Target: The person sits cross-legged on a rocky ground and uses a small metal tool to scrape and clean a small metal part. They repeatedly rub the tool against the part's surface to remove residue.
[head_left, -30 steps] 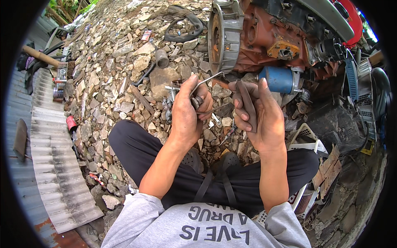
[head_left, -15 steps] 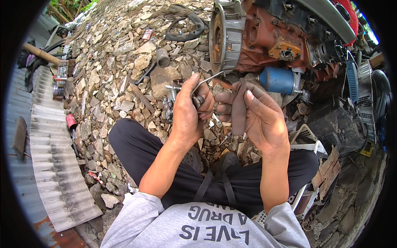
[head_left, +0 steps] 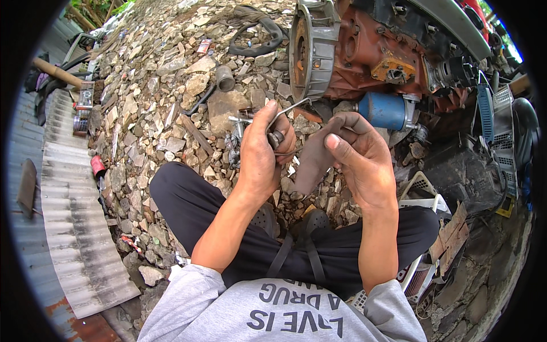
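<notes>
My left hand [head_left: 259, 145] is closed round a small dark metal part with a rounded end [head_left: 276, 137]. From the same grip a thin bent metal rod [head_left: 293, 106] reaches up and to the right; whether the two are joined is hidden by my fingers. My right hand [head_left: 364, 157] pinches a limp grey-brown piece of sheet [head_left: 315, 159] between thumb and fingers, its lower end hanging toward the left hand. Sandpaper or cloth, I cannot tell which. A gap separates the sheet from the metal part.
Ahead on the right stands a rusty red engine [head_left: 364, 57] with a blue cylindrical filter [head_left: 383, 110]. Loose stones [head_left: 165, 114] cover the ground. A metal cup [head_left: 225, 78] and a black rubber loop [head_left: 259, 40] lie farther off. Corrugated sheets [head_left: 80, 211] line the left; a white crate [head_left: 419, 196] sits right.
My right hand has turned the grey-brown sheet from a narrow upright strip to a broader, slanted face, its lower end swinging left. The left hand has barely moved.
</notes>
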Demonstrator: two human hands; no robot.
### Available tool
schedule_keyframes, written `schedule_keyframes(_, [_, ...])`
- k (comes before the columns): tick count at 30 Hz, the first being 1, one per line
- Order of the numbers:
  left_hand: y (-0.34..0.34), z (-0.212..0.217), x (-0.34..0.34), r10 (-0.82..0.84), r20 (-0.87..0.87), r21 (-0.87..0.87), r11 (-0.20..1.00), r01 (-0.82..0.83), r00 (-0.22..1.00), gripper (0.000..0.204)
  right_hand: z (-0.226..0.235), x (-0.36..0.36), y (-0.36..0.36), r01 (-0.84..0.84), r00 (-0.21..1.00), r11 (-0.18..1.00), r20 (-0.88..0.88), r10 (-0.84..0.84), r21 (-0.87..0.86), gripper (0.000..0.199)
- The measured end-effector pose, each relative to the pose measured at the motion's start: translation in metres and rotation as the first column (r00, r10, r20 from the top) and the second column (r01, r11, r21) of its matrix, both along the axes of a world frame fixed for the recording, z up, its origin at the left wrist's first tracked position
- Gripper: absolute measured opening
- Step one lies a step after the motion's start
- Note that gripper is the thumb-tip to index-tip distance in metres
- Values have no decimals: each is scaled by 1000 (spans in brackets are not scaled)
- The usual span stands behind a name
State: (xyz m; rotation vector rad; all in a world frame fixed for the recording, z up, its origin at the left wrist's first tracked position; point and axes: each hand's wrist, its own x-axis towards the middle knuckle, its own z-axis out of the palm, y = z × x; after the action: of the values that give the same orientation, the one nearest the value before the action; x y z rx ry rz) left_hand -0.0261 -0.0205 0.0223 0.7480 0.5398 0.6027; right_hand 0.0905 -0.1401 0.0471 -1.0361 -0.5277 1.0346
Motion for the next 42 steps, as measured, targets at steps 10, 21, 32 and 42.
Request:
schedule_keyframes(10, [-1,-2,-1,8,-9,46,999,-7,1000,44,1,0,0,-56,998,998,11,56,19,31])
schedule_keyframes(21, [-5,-1,0,4,-99,108,994,7,995,44,-4,-8,5,-18,1000,992,-17,20,124,20])
schedule_keyframes(32, [-9,-1,1,24,-80,89,996,-17,996,36,-3,-15,5,24,980,1000,198,-22,-12,30])
schedule_keyframes(42, [-17,5,5,111,-165,80,992,-99,980,38,-3,-33,10,137,917,990,379,-124,-8,31])
